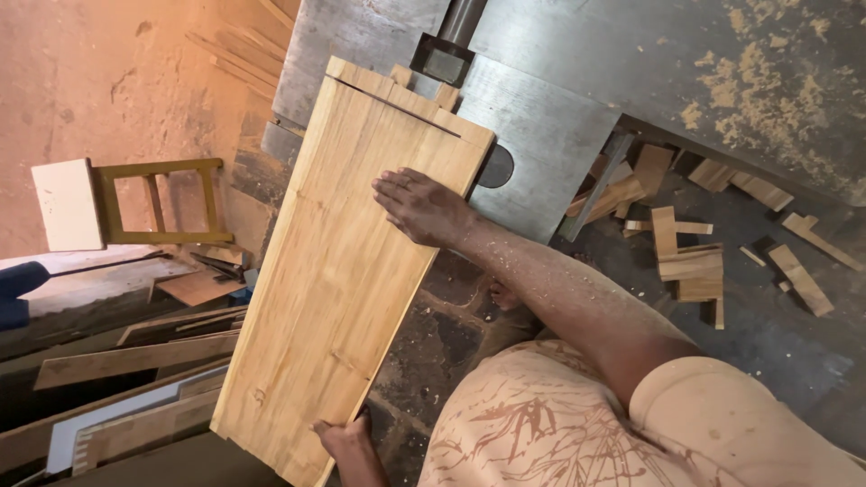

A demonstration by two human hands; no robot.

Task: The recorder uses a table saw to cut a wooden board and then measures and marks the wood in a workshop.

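Right hand [422,207] flat atop board [334,280]; left hand [341,439] grips its near end.

Warm daylight from the left, dimmer at right; sharp, with slight wide-angle bending at edges.

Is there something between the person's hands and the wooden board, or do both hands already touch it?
Nothing visible stands between them. The right hand lies flat on the wooden board, and the left hand grips its near end.

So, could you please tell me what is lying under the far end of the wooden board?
The wooden board rests on the grey metal saw table, beside its dark round opening. A straight cut runs along its far edge. The right hand presses it flat. The table beneath it is hidden.
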